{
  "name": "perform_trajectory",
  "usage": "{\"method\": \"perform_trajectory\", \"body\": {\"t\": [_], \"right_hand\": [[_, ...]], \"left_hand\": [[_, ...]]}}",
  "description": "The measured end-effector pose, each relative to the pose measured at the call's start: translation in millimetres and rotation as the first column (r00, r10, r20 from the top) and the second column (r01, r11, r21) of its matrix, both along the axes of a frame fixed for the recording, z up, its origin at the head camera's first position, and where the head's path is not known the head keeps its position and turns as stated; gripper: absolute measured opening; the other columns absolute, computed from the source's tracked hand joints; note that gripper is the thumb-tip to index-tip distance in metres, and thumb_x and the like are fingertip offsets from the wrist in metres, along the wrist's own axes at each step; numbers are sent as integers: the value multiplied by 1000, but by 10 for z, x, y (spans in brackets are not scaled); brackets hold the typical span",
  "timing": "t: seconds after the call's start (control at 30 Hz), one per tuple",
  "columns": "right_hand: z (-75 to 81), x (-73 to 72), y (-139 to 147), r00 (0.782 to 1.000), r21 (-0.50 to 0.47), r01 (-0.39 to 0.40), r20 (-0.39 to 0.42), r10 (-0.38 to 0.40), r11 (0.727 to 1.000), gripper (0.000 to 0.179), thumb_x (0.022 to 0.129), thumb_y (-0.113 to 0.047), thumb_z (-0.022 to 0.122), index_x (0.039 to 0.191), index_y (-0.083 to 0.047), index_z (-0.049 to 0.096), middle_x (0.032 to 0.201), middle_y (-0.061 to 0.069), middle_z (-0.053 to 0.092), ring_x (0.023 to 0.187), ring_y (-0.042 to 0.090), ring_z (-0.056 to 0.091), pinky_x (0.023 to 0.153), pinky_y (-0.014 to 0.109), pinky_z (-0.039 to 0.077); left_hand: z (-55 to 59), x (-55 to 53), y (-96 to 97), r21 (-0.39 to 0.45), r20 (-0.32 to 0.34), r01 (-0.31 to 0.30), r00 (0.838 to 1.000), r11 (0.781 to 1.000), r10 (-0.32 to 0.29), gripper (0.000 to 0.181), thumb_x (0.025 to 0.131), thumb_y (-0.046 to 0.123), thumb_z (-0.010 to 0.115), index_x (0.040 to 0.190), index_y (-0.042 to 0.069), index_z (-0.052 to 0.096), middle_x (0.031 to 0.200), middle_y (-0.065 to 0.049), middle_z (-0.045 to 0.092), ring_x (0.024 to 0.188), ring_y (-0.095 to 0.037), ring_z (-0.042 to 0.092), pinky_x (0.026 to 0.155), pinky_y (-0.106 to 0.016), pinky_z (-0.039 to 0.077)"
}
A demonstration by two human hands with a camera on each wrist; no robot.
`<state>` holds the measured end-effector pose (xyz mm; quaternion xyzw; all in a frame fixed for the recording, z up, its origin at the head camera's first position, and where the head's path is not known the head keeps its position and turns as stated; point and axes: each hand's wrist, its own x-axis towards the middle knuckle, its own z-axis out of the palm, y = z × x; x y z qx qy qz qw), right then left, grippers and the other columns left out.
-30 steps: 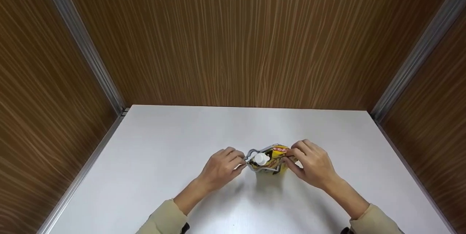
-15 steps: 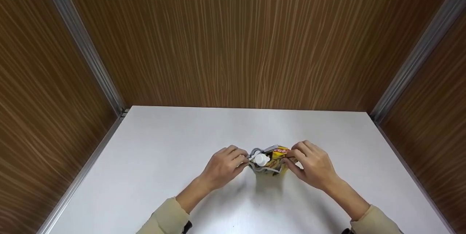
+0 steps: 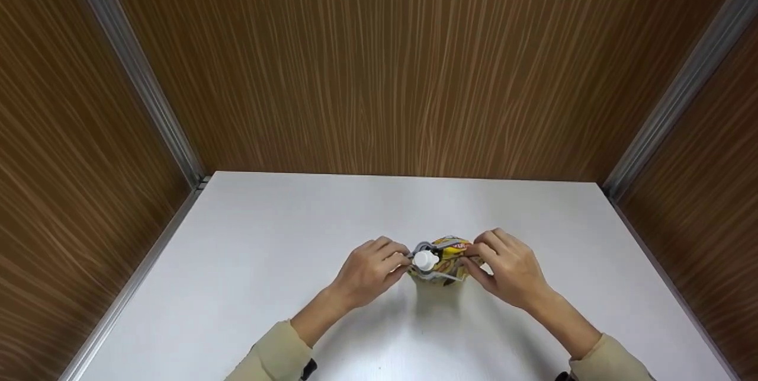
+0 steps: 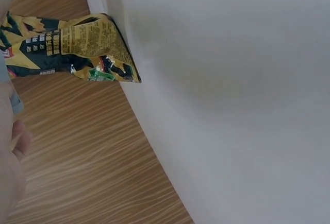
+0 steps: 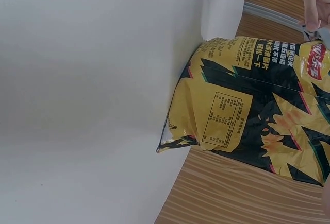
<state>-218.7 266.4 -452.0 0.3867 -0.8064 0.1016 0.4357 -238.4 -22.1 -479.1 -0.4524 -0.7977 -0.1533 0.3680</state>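
Note:
A yellow and black snack bag stands upright on the white table, near its middle. A round white object shows in the bag's open silver-lined mouth. My left hand pinches the mouth's left edge, and my right hand pinches its right edge. In the left wrist view the bag stands on the table with a bit of my hand at the left border. The right wrist view fills with the bag's printed back; fingers hold its top edge.
Wood-grain walls close in the table on the back, left and right, with metal strips in the corners. Beige sleeves cover both forearms near the front edge.
My left hand has moved a little to the right, toward the right hand. The bag's mouth has narrowed between them. The right hand has hardly moved.

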Motion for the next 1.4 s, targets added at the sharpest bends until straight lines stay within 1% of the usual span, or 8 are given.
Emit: {"method": "perform_trajectory", "body": {"t": [0.17,0.3,0.5,0.63,0.77,0.9,1.13,1.4], "right_hand": [[-1,5,4,1000,-5,-1,6,1,1000,17,89,-30,65,84,-14,65,81,-1,61,71,13,55,57,28,47],[-3,10,10,1000,-29,-20,15,20,999,21,91,-33,63,89,-12,66,83,-2,61,71,12,55,58,27,46],[-13,31,27,997,-50,-39,57,42,998,44,97,-47,49,107,-6,63,88,1,62,74,12,54,58,27,44],[-16,31,34,995,-38,-39,89,43,999,58,95,-56,45,121,-5,60,93,4,63,76,14,55,58,29,45],[-14,26,34,994,-8,-26,103,27,1000,68,93,-62,45,131,-8,57,98,3,64,81,13,56,59,30,46],[-17,28,39,994,20,-21,111,19,1000,69,91,-64,46,135,-11,56,102,2,64,85,14,58,60,31,47],[-54,23,54,995,55,-24,102,18,998,69,94,-63,43,138,-12,54,104,3,65,85,15,59,60,30,48],[-50,22,54,996,82,-15,91,8,997,68,95,-63,41,141,-14,51,103,2,65,85,15,59,62,31,50]], "left_hand": [[-6,1,14,13,-10,8,1000,1000,-8,5,89,24,70,91,19,70,100,9,68,90,-7,60,71,-19,49],[-12,0,16,21,-12,9,1000,1000,-9,6,88,23,72,91,19,70,99,9,68,89,-6,61,71,-19,49],[-27,10,18,34,-17,18,1000,999,-17,5,88,23,72,90,18,71,98,8,69,87,-6,61,70,-19,49],[-44,17,19,44,-28,20,999,999,-19,6,87,23,73,89,18,71,97,8,69,86,-6,61,69,-18,48],[-54,14,17,57,-39,25,999,998,-23,6,87,24,73,88,19,70,97,9,69,85,-6,61,68,-18,48],[-61,12,21,63,-47,32,998,997,-29,6,87,24,73,88,18,70,97,8,69,84,-6,61,67,-19,48],[-78,34,19,71,-21,38,999,997,-36,7,85,23,75,89,18,73,98,9,70,85,-6,61,68,-19,49],[-93,19,-1,103,-32,87,996,991,-84,9,84,23,75,92,18,75,100,8,71,84,-6,63,68,-18,49]]}}
